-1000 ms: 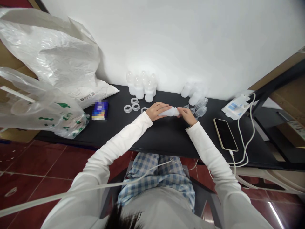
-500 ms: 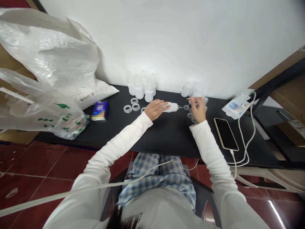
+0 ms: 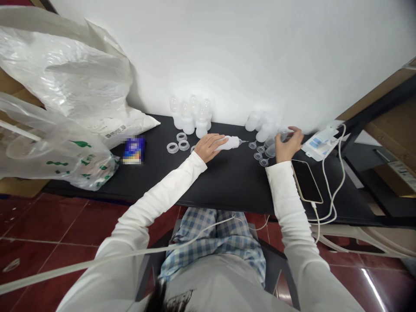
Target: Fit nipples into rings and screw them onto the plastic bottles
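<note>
A big white bag (image 3: 74, 73) slumps at ten o'clock from the bottle (image 3: 229, 143) in the left hand (image 3: 208, 147), and that bottle is the middle of the clock for every place here. I cannot tell what is in the big bag. At nine o'clock is a thin see-through bag (image 3: 65, 160) with green marks and something pale and round inside. Bottles with clear tops (image 3: 188, 124) stand close together at ten o'clock. White bottles (image 3: 261, 133) stand at two o'clock. I cannot see what any bottle has in it. A blue packet (image 3: 134, 149) sits at nine o'clock, its front blurred. The bottle in the left hand is tipped on its side, its thin clear tip pointing to three o'clock, and the fingers are wrapped around it. Clear covers (image 3: 271, 149) lie at three o'clock. The right hand (image 3: 288, 145) curls over them, but I cannot tell if its fingers have hold of one.

The white wall (image 3: 211, 52) fills twelve o'clock. The red floor (image 3: 71, 225) shows at eight o'clock. A black table (image 3: 227, 186) carries the bottles. On it, a phone (image 3: 307, 180) lies at four o'clock. Smaller still are white rings (image 3: 172, 151) at nine o'clock and little clear caps (image 3: 264, 162) between three and four o'clock.
</note>
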Action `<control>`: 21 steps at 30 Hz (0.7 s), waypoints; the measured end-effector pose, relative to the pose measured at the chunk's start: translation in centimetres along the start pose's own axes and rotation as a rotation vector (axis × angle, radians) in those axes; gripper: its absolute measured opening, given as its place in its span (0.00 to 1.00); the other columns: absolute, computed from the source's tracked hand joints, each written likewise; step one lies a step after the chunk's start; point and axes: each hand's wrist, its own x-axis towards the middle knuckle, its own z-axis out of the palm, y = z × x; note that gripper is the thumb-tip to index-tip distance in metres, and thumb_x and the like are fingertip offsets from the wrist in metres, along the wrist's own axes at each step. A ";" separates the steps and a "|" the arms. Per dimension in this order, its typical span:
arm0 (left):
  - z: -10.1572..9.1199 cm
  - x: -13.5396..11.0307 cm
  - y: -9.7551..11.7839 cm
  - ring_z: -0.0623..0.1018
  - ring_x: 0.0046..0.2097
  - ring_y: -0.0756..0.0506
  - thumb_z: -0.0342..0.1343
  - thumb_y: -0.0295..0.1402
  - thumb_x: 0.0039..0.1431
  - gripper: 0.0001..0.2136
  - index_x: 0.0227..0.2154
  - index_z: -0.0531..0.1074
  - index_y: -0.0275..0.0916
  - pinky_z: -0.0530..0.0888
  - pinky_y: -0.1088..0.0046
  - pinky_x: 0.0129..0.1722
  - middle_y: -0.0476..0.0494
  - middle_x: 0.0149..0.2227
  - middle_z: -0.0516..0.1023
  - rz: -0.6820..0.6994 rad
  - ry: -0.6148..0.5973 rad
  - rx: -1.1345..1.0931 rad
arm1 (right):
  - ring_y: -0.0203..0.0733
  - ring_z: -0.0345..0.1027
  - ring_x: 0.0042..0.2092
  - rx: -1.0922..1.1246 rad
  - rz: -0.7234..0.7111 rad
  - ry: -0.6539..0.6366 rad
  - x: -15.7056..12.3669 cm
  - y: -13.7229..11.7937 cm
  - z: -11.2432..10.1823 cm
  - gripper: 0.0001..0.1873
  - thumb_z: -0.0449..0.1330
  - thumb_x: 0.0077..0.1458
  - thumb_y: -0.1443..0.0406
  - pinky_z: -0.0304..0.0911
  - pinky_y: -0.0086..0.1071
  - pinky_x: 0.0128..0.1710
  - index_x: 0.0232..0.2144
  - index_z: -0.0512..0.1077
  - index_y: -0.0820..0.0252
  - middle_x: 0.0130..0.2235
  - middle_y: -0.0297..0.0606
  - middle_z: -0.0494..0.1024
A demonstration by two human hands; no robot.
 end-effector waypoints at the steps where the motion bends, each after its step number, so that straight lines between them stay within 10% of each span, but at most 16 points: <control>1: -0.1 0.0 0.0 0.77 0.57 0.40 0.46 0.44 0.70 0.19 0.55 0.74 0.44 0.72 0.58 0.58 0.39 0.54 0.79 -0.007 0.003 0.008 | 0.59 0.63 0.54 0.000 -0.012 0.067 0.0 -0.8 -0.2 0.16 0.58 0.60 0.53 0.64 0.55 0.45 0.49 0.67 0.46 0.48 0.46 0.69; 5: -0.4 0.0 0.2 0.77 0.57 0.39 0.49 0.44 0.68 0.19 0.56 0.74 0.43 0.72 0.59 0.58 0.37 0.54 0.79 -0.028 0.046 0.009 | 0.52 0.64 0.49 0.097 -0.081 0.174 -0.7 -3.5 -0.2 0.21 0.56 0.63 0.51 0.65 0.47 0.44 0.53 0.69 0.54 0.50 0.48 0.64; 21: -0.3 0.2 1.1 0.79 0.50 0.41 0.59 0.47 0.61 0.22 0.53 0.75 0.41 0.77 0.61 0.53 0.37 0.50 0.80 0.020 0.067 -0.101 | 0.39 0.65 0.31 0.438 -0.073 -0.354 -7.0 -5.5 4.9 0.21 0.48 0.64 0.44 0.65 0.35 0.30 0.42 0.65 0.54 0.36 0.38 0.71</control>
